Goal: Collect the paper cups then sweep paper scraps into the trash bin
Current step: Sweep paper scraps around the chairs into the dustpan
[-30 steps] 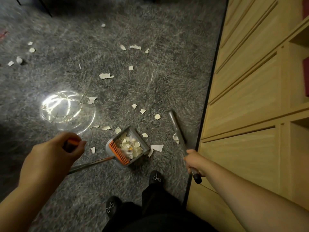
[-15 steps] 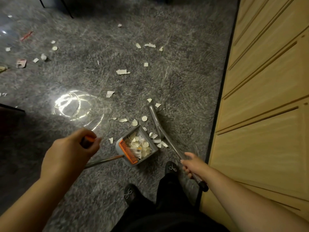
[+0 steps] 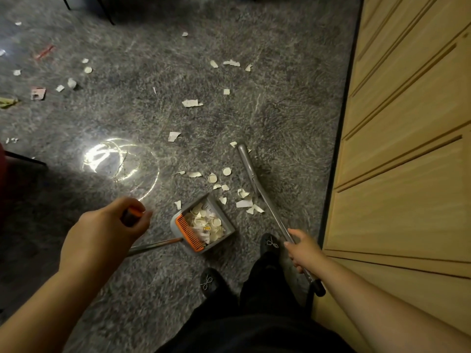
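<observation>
Paper scraps (image 3: 243, 203) scattered on grey carpet (image 3: 280, 103), thickest just beyond the dustpan (image 3: 204, 226), between it and the broom (image 3: 257, 184); more heaped inside the dustpan behind its orange comb (image 3: 190, 233). Broom head hard to make out, only a grey bar end visible farther out from the dustpan; bristles not discernible. Far scraps left of the dustpan blurred, a pink one (image 3: 38, 93) among them. Dustpan pole partly hidden under the left hand (image 3: 107, 230), fingers curled round its orange grip, forearm cut off at the bottom edge. Right hand (image 3: 303, 250) right of the dustpan, fingers wrapped round the broom pole near its black end. Black shoes (image 3: 210, 281) just below the dustpan. Wooden cabinet (image 3: 407, 149) along the right.
</observation>
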`<action>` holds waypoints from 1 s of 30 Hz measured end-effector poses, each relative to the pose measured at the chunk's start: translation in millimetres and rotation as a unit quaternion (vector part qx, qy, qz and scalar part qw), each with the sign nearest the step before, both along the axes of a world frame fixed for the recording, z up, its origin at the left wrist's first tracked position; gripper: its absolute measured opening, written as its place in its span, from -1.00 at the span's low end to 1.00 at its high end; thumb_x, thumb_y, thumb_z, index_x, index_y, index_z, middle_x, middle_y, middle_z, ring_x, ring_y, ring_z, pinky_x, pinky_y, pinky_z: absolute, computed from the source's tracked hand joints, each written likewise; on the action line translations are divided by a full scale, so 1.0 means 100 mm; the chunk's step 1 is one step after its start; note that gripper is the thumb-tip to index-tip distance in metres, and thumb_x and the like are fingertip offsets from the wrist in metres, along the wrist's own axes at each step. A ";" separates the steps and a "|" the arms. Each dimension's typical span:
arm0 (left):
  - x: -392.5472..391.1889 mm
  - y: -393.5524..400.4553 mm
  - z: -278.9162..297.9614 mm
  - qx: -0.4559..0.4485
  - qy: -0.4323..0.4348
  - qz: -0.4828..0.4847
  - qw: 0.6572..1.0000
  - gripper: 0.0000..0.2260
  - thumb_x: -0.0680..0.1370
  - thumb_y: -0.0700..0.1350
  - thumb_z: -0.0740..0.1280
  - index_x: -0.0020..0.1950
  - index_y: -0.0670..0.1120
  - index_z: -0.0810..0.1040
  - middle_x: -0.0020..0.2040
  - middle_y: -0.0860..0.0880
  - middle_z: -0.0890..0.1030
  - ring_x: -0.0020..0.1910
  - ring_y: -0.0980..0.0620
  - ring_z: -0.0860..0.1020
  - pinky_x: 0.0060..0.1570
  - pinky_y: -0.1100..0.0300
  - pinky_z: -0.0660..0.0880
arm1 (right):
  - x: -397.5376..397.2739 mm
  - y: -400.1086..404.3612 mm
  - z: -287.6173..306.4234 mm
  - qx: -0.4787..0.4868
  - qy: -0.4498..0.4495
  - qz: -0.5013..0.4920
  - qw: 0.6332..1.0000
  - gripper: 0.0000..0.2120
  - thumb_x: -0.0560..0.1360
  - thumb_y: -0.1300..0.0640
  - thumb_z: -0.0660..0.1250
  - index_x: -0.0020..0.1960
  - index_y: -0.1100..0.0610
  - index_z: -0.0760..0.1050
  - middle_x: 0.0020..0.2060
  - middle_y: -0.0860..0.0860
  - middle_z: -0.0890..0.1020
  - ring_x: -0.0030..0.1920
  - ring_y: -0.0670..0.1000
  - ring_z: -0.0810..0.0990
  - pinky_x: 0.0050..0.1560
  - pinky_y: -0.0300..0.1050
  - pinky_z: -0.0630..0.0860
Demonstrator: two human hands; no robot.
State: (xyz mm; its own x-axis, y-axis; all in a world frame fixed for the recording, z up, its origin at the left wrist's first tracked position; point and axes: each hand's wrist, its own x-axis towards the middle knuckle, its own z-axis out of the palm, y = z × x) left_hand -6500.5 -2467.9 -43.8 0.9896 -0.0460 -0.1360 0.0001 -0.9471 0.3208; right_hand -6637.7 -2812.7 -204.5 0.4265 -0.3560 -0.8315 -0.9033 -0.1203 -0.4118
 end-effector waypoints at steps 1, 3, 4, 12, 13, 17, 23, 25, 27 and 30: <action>0.00 0.02 -0.01 0.002 0.003 -0.001 1.000 -0.79 0.39 0.25 0.43 -0.07 0.25 0.49 -0.37 0.12 0.56 -0.37 0.04 0.52 -0.38 0.19 0.42 | -0.03 0.00 0.00 -0.011 -0.003 -0.004 1.000 -0.58 0.59 0.16 0.23 0.42 -0.05 0.31 -0.31 0.09 0.51 -0.46 0.00 0.42 -0.53 -0.22 0.36; -0.01 0.07 -0.01 0.007 0.011 -0.004 1.000 -0.81 0.40 0.26 0.41 -0.12 0.23 0.51 -0.36 0.11 0.57 -0.37 0.04 0.52 -0.38 0.19 0.41 | -0.04 0.00 0.01 -0.032 -0.005 -0.004 0.999 -0.61 0.60 0.13 0.22 0.41 -0.03 0.32 -0.31 0.08 0.52 -0.46 0.01 0.43 -0.52 -0.21 0.37; -0.01 0.09 -0.01 0.009 0.014 -0.004 1.000 -0.81 0.40 0.27 0.41 -0.13 0.22 0.52 -0.36 0.11 0.57 -0.37 0.04 0.52 -0.38 0.19 0.41 | -0.02 -0.02 0.00 -0.039 -0.004 -0.001 0.999 -0.62 0.60 0.12 0.21 0.40 -0.02 0.32 -0.32 0.08 0.53 -0.46 0.01 0.44 -0.53 -0.21 0.37; -0.04 0.26 -0.02 -0.009 0.030 0.018 0.999 -0.85 0.41 0.21 0.43 -0.16 0.19 0.55 -0.33 0.07 0.60 -0.34 0.00 0.55 -0.31 0.10 0.52 | 0.21 0.02 -0.11 -0.014 0.028 -0.026 0.999 -0.62 0.64 0.17 0.12 0.45 0.10 0.26 -0.37 0.12 0.42 -0.49 0.00 0.35 -0.52 -0.22 0.30; -0.03 0.27 -0.03 -0.005 0.030 0.017 0.999 -0.86 0.41 0.21 0.43 -0.16 0.20 0.55 -0.33 0.07 0.59 -0.34 0.00 0.54 -0.32 0.12 0.50 | 0.23 0.07 -0.11 -0.006 0.036 -0.023 0.999 -0.62 0.64 0.17 0.12 0.45 0.09 0.25 -0.37 0.12 0.42 -0.48 -0.01 0.35 -0.54 -0.24 0.29; -0.02 0.30 -0.07 -0.001 0.037 0.016 0.999 -0.88 0.43 0.21 0.40 -0.16 0.22 0.53 -0.35 0.14 0.55 -0.39 0.12 0.48 -0.41 0.23 0.37 | 0.24 0.39 -0.02 0.023 0.054 0.018 0.998 -0.64 0.65 0.17 0.09 0.44 0.06 0.24 -0.37 0.10 0.39 -0.48 -0.04 0.33 -0.57 -0.26 0.28; 0.00 0.40 -0.12 -0.003 0.034 0.035 0.999 -0.86 0.44 0.23 0.39 -0.13 0.21 0.54 -0.37 0.17 0.50 -0.41 0.14 0.45 -0.41 0.24 0.36 | 0.44 0.82 -0.01 0.089 0.045 -0.010 0.995 -0.67 0.65 0.18 0.10 0.41 0.05 0.26 -0.39 0.10 0.37 -0.52 -0.06 0.29 -0.60 -0.33 0.25; 0.00 0.44 -0.12 0.002 0.032 0.038 0.999 -0.86 0.44 0.21 0.40 -0.12 0.20 0.54 -0.35 0.12 0.53 -0.38 0.08 0.47 -0.39 0.21 0.39 | 0.55 0.92 -0.02 0.116 0.033 -0.023 0.992 -0.67 0.65 0.18 0.09 0.41 0.06 0.25 -0.42 0.09 0.34 -0.60 -0.10 0.28 -0.63 -0.37 0.24; 0.01 0.48 -0.11 0.005 0.030 0.046 0.998 -0.87 0.45 0.19 0.41 -0.11 0.19 0.56 -0.32 0.07 0.56 -0.36 0.03 0.49 -0.37 0.18 0.41 | 0.68 1.00 -0.04 0.146 0.030 -0.042 0.988 -0.68 0.65 0.17 0.08 0.40 0.03 0.25 -0.42 0.08 0.32 -0.68 -0.15 0.25 -0.63 -0.40 0.22; 0.02 0.53 -0.07 0.004 0.027 0.055 0.998 -0.87 0.46 0.16 0.41 -0.10 0.15 0.58 -0.30 0.03 0.57 -0.34 -0.02 0.50 -0.33 0.14 0.44 | 0.86 1.08 -0.04 0.168 0.016 -0.049 0.984 -0.68 0.65 0.17 0.08 0.40 0.03 0.27 -0.41 0.08 0.33 -0.70 -0.16 0.24 -0.62 -0.39 0.22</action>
State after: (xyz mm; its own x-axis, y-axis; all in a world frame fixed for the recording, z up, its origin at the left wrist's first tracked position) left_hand -6498.7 -2415.4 -50.8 0.9798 0.0631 -0.1899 0.1210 -0.9428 0.3107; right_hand -6552.2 -2704.4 -208.3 0.3761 -0.0968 -0.9215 -0.9167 0.1061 -0.3853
